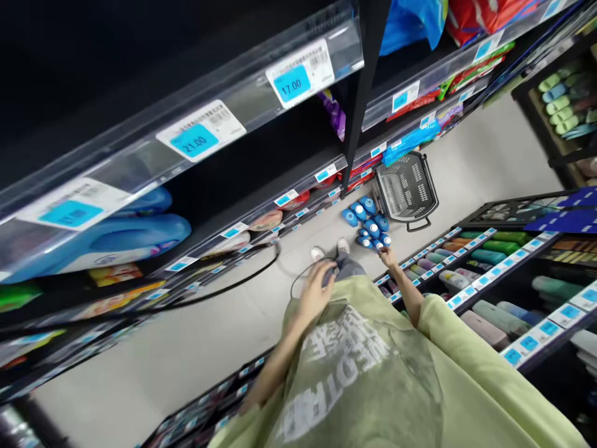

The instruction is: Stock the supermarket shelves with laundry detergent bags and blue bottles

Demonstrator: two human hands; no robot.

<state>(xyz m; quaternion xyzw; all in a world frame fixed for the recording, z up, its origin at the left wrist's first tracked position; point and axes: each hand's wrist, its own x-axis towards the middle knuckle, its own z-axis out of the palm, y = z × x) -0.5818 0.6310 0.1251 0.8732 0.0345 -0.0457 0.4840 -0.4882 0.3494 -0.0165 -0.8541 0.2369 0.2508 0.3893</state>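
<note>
Several blue bottles (372, 228) with white or blue caps stand grouped on the floor beyond my feet. My right hand (387, 256) reaches down to the near edge of this group, its fingers closed at the top of a blue bottle (379, 245). My left hand (317, 291) is in front of my body, fingers curled around a small dark object (329, 275) with a thin cable beside it. What that object is, I cannot make out. A black shopping basket (410, 186) with slotted sides is on the floor just past the bottles.
Tall shelving with price labels (200, 134) runs along the left, with a blue bottle (125, 246) lying on one level. On the right, shelves hold rows of coloured bottles (494, 256). A dark cable (224, 292) crosses the left side. Pale floor (177, 361) lies between.
</note>
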